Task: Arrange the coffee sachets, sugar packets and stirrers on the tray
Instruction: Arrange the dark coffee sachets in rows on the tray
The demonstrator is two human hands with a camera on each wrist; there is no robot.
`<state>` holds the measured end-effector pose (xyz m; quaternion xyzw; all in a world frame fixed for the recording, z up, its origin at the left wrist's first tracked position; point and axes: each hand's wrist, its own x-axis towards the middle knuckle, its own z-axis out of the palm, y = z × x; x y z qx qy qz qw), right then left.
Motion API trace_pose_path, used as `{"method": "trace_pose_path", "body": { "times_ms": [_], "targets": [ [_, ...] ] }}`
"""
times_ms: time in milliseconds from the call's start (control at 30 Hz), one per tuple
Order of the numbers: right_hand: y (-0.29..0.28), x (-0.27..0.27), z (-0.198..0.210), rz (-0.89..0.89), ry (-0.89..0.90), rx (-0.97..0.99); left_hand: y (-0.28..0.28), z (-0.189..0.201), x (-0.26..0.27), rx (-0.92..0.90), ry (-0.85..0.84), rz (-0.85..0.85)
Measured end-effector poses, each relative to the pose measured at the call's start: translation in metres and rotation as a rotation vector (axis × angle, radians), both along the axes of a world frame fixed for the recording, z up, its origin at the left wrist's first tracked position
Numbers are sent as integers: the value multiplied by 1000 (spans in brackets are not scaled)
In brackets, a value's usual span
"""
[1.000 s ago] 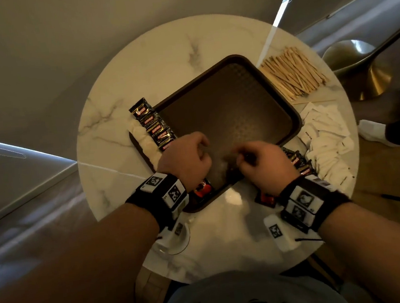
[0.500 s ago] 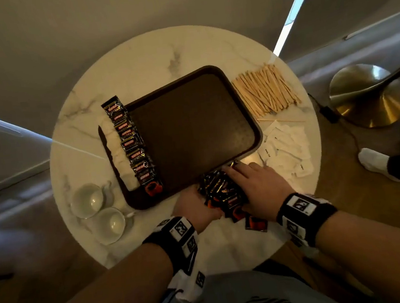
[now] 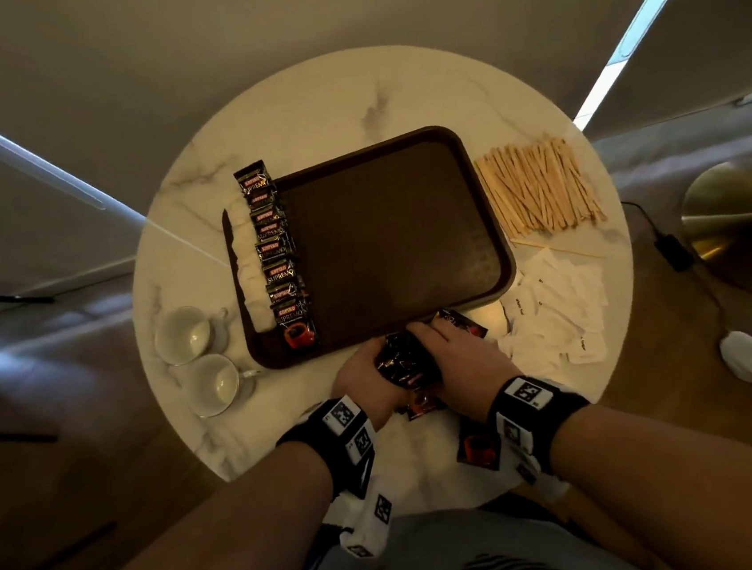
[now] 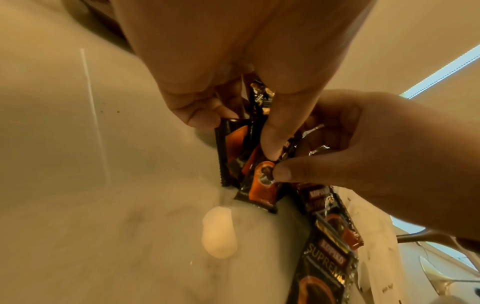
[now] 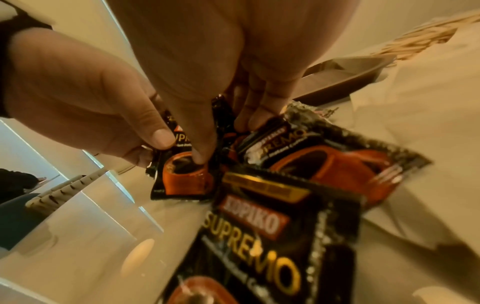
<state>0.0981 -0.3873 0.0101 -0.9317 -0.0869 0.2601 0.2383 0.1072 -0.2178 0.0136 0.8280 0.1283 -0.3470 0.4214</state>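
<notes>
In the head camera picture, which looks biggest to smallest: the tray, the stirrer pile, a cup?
1. tray
2. stirrer pile
3. cup, which is smallest; the second cup beside it looks about the same.

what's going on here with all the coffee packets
A person is sorting coffee supplies onto a brown tray on a round marble table. Both the left hand and the right hand grip a bunch of coffee sachets just off the tray's near edge. One row of sachets and one of white packets already line the tray's left side. The stirrers and loose sugar packets lie on the table to the right.
</notes>
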Motion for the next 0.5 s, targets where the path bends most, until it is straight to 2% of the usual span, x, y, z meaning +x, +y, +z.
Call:
{"method": "trace_pose_path", "body": {
  "times_ms": [267, 367, 500],
  "targets": [
    [4, 11, 5, 6, 4, 117, 12, 11, -3, -102, 5, 113],
    [8, 16, 11, 31, -33, 181, 18, 21, 0, -137, 39, 152],
    [10, 23, 25, 49, -149, 284, 34, 41, 6, -242, 28, 309]
  ]
}}
